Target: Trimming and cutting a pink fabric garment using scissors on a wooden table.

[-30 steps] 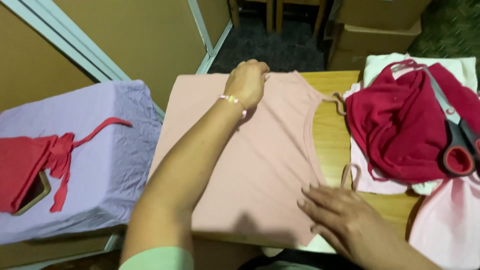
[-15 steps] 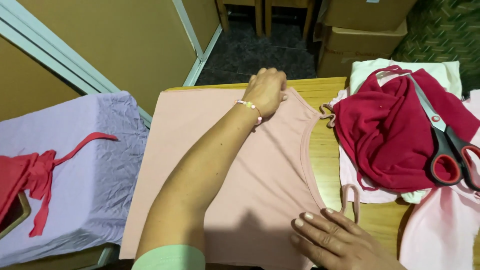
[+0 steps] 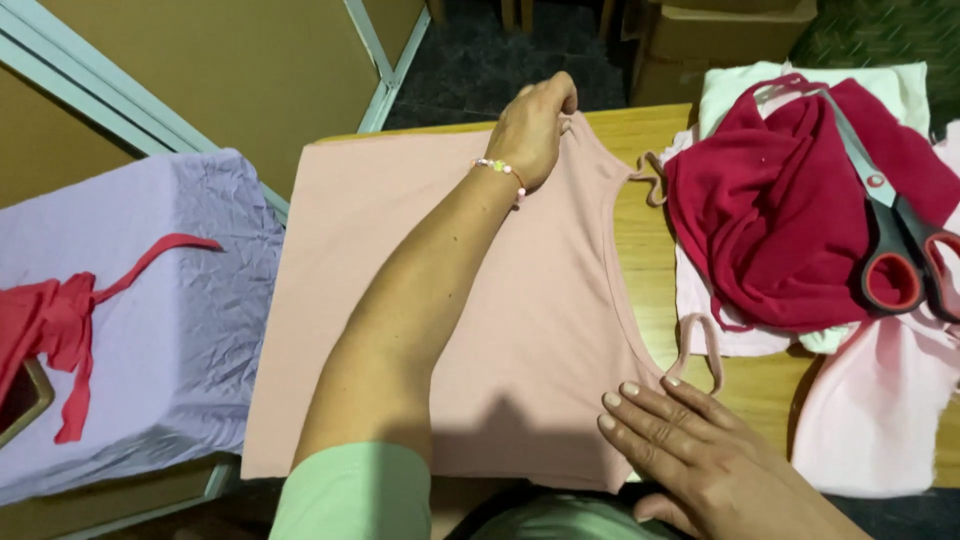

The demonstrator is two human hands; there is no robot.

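Nearest the camera, the right hand (image 3: 690, 450) lies flat on the lower edge of the pink top (image 3: 480, 330), fingers (image 3: 640, 405) spread and pressing, gripping nothing. The top is spread flat on the wooden desk (image 3: 650, 260), its near edge reaching the desk's front. It looks light, thin and limp, so it should crease and slide easily; the firmer holds are likely the seamed corners and the thin straps (image 3: 700, 345). Its long axis runs away from the person, strap side turned right. Farther out, the left hand (image 3: 535, 125) has its fingers closed in a pinch on the top's far edge. To the right lie a crimson garment (image 3: 780, 220) and scissors (image 3: 895, 240); to the left, a lilac cloth (image 3: 150, 310).
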